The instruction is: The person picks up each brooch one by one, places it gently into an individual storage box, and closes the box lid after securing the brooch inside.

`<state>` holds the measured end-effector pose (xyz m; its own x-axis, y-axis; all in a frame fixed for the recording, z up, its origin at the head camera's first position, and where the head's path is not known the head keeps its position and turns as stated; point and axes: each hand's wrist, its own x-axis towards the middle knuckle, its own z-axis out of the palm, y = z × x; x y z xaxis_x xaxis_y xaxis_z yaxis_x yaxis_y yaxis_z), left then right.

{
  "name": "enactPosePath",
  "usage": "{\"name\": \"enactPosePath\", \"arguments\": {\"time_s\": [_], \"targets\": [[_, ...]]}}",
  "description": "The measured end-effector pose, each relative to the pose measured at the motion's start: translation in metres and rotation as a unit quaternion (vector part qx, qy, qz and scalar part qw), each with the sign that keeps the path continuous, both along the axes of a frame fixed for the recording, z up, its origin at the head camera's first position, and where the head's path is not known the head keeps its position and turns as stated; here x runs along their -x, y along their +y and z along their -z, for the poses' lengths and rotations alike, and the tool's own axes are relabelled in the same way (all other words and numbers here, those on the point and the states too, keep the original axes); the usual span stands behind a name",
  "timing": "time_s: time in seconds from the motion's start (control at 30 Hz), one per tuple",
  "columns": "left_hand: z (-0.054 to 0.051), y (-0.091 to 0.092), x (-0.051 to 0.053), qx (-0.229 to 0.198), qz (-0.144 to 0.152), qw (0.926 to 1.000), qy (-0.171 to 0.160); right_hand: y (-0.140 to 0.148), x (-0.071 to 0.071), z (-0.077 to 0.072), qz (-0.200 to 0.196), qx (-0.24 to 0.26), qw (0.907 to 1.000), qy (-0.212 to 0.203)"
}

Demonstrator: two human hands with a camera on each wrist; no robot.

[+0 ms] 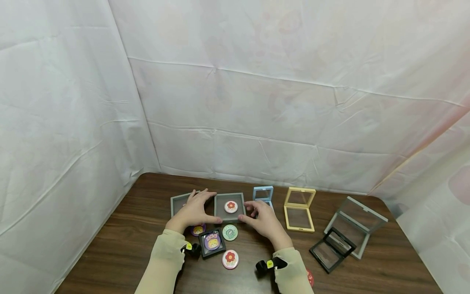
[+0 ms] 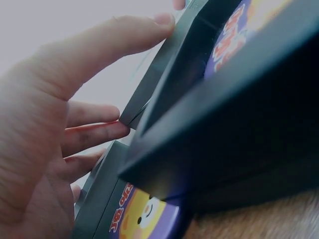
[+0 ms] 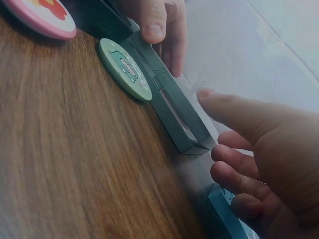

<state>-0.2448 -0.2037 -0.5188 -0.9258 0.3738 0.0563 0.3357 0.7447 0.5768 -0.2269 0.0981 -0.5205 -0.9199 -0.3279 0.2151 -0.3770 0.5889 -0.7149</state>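
A grey square display case (image 1: 218, 207) holds a white round badge with a red flower (image 1: 231, 206). My left hand (image 1: 195, 209) grips its left side, thumb on the front edge and fingertips at the left corner. At the right side is my right hand (image 1: 262, 218), thumb by the front corner, fingers loosely bent; whether they touch is hard to tell. Partly under the left hand lies another grey case (image 1: 175, 201). In front are a green badge (image 1: 230, 232), a small black case with a purple badge (image 1: 212, 241) and a loose purple badge (image 1: 198, 229).
A second flower badge (image 1: 230, 259) lies nearer the front. To the right stand an open blue case (image 1: 263, 192), an open yellow case (image 1: 299, 208), an open grey case (image 1: 361, 220) and an open black case (image 1: 332, 249). A red badge (image 1: 310, 278) shows beside the right sleeve.
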Motion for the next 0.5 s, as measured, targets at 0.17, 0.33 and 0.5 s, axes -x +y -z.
{"name": "enactPosePath", "arguments": {"time_s": [0.17,0.33,0.5], "targets": [[-0.0006,-0.0006,-0.0002,0.001,0.003,1.0000,0.002,0.0001,0.0010,0.0026,0.011,-0.015,0.9996,0.021],[0.0001,-0.0005,-0.0003,0.001,0.005,1.0000,0.005,0.0033,0.0011,0.0040,0.017,-0.024,0.9987,0.042],[-0.0006,-0.0001,-0.0009,0.000,0.003,1.0000,0.004,0.0069,0.0011,0.0068,0.015,-0.036,0.9984,0.040]]}}
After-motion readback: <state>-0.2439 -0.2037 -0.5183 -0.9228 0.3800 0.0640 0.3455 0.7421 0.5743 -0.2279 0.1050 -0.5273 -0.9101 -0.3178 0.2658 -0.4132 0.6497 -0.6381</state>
